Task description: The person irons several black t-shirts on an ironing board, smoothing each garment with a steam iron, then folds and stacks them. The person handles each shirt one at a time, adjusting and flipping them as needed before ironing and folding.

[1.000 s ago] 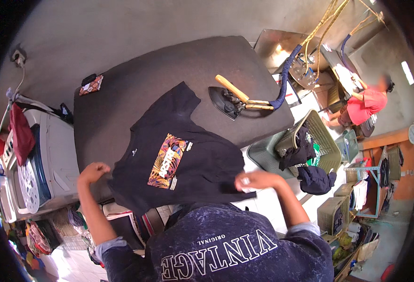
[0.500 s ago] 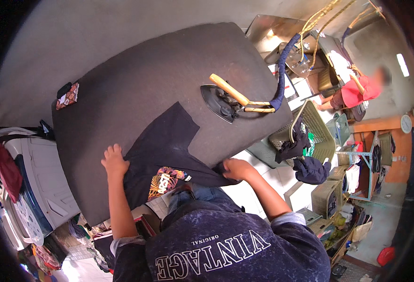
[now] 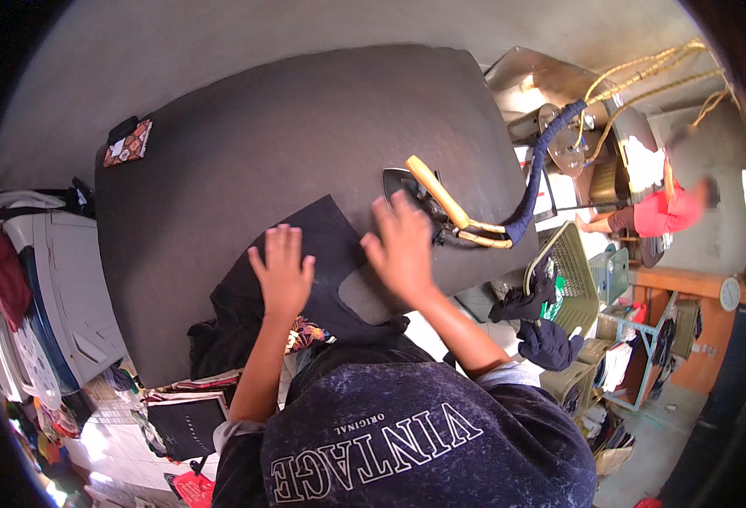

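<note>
A black T-shirt [image 3: 326,233] with a colourful print [image 3: 305,333] lies on the dark padded ironing table [image 3: 305,110], its near edge hanging toward my body. My left hand [image 3: 285,269] rests flat on the shirt with its fingers spread. Fingers apart and slightly blurred, my right hand [image 3: 402,252] is just right of the shirt's sleeve and holds nothing. Right beside its fingertips stands an iron [image 3: 434,191] with a wooden handle and a cord wrapped in dark blue cloth. Part of the print is hidden behind my left forearm.
A small patterned packet [image 3: 129,146] lies at the table's far left corner. Green plastic baskets [image 3: 580,279] with dark clothes stand on the right. Beyond them a person in a red top [image 3: 669,210] is at another table. A grey-white appliance [image 3: 72,292] stands on the left.
My left hand has moved right, onto the shirt. My right hand has let go of the shirt's near right edge and moved up beside the iron. The shirt's lower left part has shifted and crumpled.
</note>
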`<state>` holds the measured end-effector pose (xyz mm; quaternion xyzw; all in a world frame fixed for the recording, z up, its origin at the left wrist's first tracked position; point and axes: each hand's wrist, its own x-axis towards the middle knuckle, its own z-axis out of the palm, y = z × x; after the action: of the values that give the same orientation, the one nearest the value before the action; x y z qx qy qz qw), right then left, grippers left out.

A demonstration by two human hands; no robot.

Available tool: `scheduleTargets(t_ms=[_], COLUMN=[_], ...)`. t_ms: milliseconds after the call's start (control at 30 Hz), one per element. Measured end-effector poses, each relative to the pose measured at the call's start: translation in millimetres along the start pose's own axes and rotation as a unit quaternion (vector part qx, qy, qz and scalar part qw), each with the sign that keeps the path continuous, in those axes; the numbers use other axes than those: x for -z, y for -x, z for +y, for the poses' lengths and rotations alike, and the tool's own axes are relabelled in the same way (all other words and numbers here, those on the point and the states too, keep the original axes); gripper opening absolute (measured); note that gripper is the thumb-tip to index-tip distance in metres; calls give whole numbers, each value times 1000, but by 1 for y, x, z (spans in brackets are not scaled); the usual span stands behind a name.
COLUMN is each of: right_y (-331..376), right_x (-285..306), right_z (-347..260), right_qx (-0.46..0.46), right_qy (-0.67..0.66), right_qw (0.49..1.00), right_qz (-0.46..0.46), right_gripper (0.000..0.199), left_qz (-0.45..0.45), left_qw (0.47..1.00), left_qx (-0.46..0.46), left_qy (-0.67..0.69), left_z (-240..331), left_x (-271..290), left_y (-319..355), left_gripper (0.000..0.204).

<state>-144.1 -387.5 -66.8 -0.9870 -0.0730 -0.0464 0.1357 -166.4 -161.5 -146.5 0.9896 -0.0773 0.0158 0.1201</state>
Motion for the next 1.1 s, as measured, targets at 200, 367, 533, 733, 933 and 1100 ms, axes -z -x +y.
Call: scheduleTargets(t_ms=[200, 367, 533, 733, 933, 1100], right_y=[-73, -85, -58, -65, -117, -85], right_x=[-10, 21, 16, -39, -78, -55], right_z=[93, 81, -9, -110, -152, -127], right_qx=[-188, -106, 71, 165, 139, 153], right_qy=[75, -58, -43, -17, -40, -51], right_qw=[979, 979, 965, 966, 984, 970], right_qz=[-34, -164, -249, -196, -101, -183], right_gripper=[49, 52, 54, 43, 39, 40], left_qz=[-113, 14, 22, 33, 61, 63], left_qw=[982, 997, 986, 967, 965, 963], left_qx=[-119, 68, 166, 252, 256, 260], left_qy=[91, 22, -4, -2, 15, 29], left_z=[20, -27, -38, -49, -54, -56], left_x=[8, 32, 34, 16, 9, 8], left_y=[7, 51, 73, 82, 85, 86], left_gripper=[56, 45, 48, 60, 61, 62])
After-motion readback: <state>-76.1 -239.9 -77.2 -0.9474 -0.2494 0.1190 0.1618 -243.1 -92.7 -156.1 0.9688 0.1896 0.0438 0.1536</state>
